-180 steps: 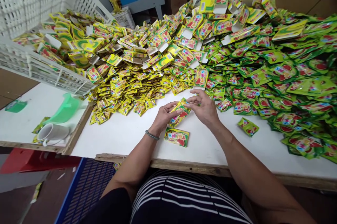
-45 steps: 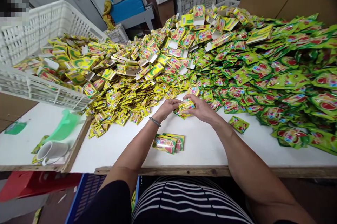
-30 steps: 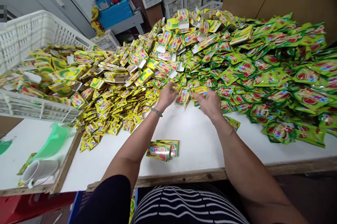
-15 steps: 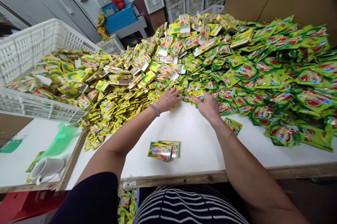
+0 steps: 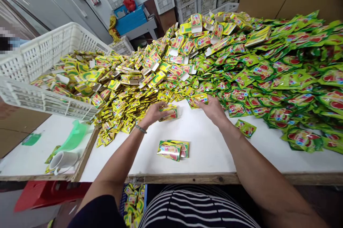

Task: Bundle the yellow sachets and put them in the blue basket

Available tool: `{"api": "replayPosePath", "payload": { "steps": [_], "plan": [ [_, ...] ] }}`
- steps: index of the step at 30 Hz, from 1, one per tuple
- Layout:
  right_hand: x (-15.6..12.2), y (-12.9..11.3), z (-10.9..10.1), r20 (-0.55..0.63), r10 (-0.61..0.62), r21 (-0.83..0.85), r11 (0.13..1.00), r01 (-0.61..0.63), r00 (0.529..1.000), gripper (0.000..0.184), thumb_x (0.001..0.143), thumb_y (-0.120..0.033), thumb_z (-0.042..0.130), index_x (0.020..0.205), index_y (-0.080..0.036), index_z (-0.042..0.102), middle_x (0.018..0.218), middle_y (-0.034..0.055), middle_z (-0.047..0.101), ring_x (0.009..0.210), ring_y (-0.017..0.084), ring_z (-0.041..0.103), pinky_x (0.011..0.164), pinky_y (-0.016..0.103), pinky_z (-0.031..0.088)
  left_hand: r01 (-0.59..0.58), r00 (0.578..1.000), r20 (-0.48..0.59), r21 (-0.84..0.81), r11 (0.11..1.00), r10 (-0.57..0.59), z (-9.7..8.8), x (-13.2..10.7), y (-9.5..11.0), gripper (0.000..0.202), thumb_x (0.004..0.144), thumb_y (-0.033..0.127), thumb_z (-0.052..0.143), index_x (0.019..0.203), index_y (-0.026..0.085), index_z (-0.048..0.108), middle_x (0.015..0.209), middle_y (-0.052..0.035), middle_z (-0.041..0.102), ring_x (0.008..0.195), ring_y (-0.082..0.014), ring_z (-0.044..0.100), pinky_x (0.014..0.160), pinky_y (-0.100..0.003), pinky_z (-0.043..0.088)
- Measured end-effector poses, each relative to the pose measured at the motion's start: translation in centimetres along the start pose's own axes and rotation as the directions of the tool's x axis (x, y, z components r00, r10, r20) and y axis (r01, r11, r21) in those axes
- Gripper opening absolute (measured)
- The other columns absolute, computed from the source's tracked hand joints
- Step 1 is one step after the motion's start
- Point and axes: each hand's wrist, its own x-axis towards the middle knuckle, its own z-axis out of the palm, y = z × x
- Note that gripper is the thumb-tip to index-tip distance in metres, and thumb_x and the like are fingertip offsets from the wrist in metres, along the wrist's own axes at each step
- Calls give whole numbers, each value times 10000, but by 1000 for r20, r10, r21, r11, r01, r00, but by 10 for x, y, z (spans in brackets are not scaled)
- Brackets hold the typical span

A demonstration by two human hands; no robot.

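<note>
My left hand (image 5: pixel 154 113) is closed on a small printed carton (image 5: pixel 169 113), held just over the white table. My right hand (image 5: pixel 213 109) pinches a yellow-green packet (image 5: pixel 197 100) between thumb and fingers, at the front edge of the heap. Two flat cartons (image 5: pixel 171 150) with watermelon print lie overlapping on the table in front of me. A loose green sachet (image 5: pixel 245 128) rests beside my right forearm. Behind my hands, small yellow sachets (image 5: pixel 118 110) spread to the left, open-ended cartons (image 5: pixel 158 69) pile in the middle, and green sachets (image 5: pixel 268 78) fill the right.
A white plastic crate (image 5: pixel 53 96) tilts at the left, spilling cartons. Near it are a white mug (image 5: pixel 64 160) and a green plastic piece (image 5: pixel 73 137). A wooden strip (image 5: pixel 87 151) divides the tabletop (image 5: pixel 209 153). Below stand a red stool (image 5: pixel 45 194) and a container of packets (image 5: pixel 134 203).
My left hand has drawn back from the heap, leftward, with a carton in it. My right hand keeps its packet, now clearer of the heap. The whole view has shifted slightly.
</note>
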Motion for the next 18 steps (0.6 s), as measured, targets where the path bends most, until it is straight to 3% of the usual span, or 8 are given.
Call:
{"api": "replayPosePath", "payload": {
  "steps": [2,4,6,8,12,15,18],
  "plan": [
    [-5,-2,7,24,2,107,994,-5,1000,444,724,-565,635,940,-177,644,905,94,714,852,252,646,788,391,500,65,996,-36,-375,925,-85,19,-15,-4,458,590,496,800,871,159,669,748,-14,647,630,-134,557,599,-253,417],
    [-8,-4,14,54,13,115,993,-19,998,463,705,-558,657,961,-172,650,931,103,712,904,265,643,831,404,494,97,981,-61,-664,741,-183,40,-25,-4,499,535,459,842,884,143,677,783,-32,676,655,-142,599,632,-266,459],
    [-10,-5,18,100,41,53,998,-46,994,462,678,-517,692,979,-167,662,995,125,705,992,292,628,892,419,473,83,958,-94,-815,574,-272,57,-30,-2,511,498,421,867,880,139,678,793,-35,690,670,-141,621,664,-274,484],
    [-10,-4,18,127,84,-17,996,-82,988,465,655,-485,714,991,-166,673,1057,138,694,1063,313,605,925,427,456,50,939,-130,-864,501,-319,66,-31,-1,495,475,388,880,857,143,681,807,-29,697,683,-135,631,689,-273,495],
    [-11,-5,14,229,90,-82,994,-73,969,386,649,-471,711,911,-187,698,917,85,719,935,280,633,831,383,482,19,953,-151,-837,546,-264,67,-31,-8,435,482,353,879,824,153,699,852,-18,703,714,-127,638,716,-265,504],
    [-15,-7,15,313,19,-40,999,-7,950,327,664,-479,691,835,-200,700,769,28,703,774,220,620,718,323,477,81,986,-27,-779,622,-162,65,-30,-12,439,503,332,874,867,150,710,848,-22,714,704,-128,637,694,-253,504],
    [-17,-7,19,269,-47,-10,999,51,962,349,680,-520,672,814,-198,688,723,3,670,716,189,582,667,298,452,125,991,70,-765,632,-112,68,-28,-10,545,505,339,873,982,144,697,842,-37,726,696,-145,644,674,-259,511]
  ]
}}
